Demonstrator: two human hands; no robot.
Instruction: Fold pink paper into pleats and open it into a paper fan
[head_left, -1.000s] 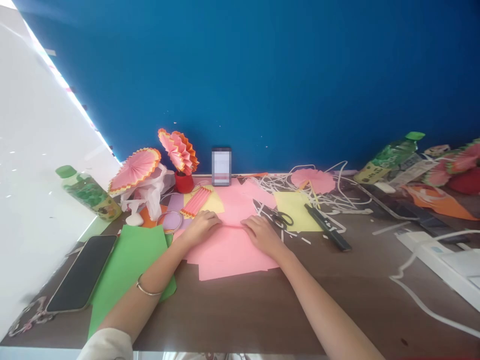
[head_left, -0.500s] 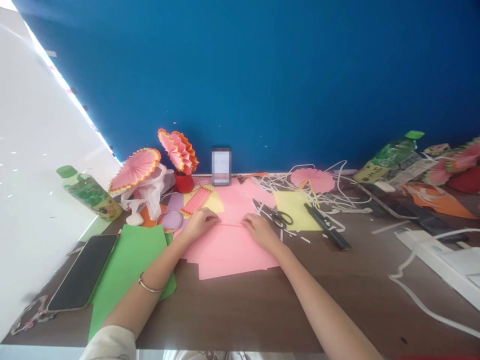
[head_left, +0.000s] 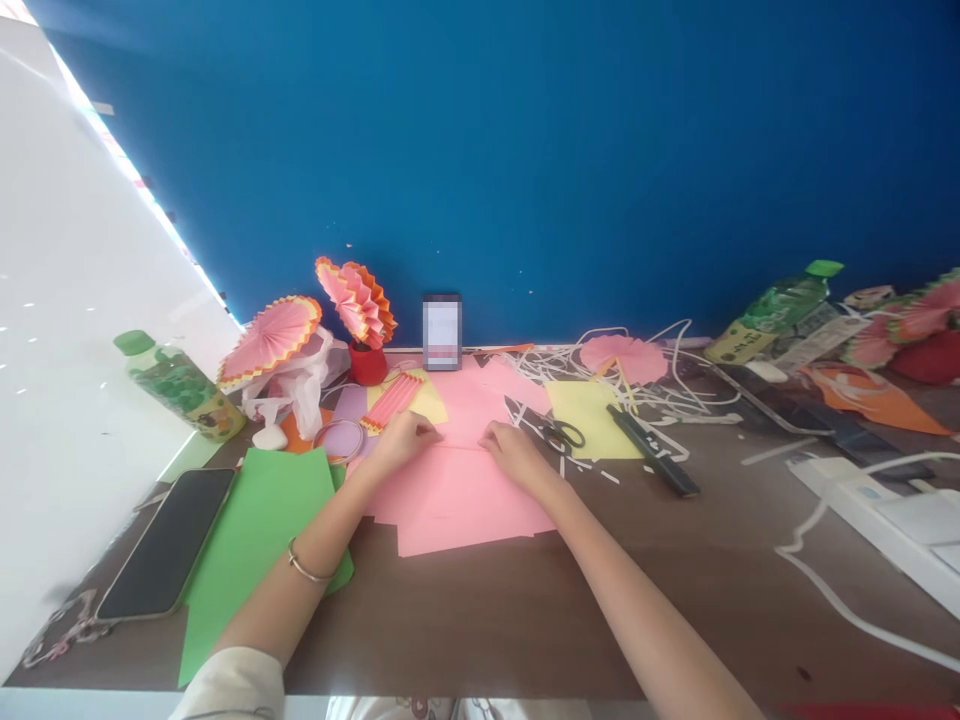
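Only partly visible, pink paper (head_left: pixel 457 500) under left hand (head_left: pixel 401 440) and right hand (head_left: pixel 514 452), grip on its fold indiscernible.

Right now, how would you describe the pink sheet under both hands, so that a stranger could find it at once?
Start at the brown table below the blue wall. At its middle lies the pink sheet, with the left hand and right hand pressing its far edge. It is flat and plain pink, unlike the green sheet beside it and the pleated pink strip behind.
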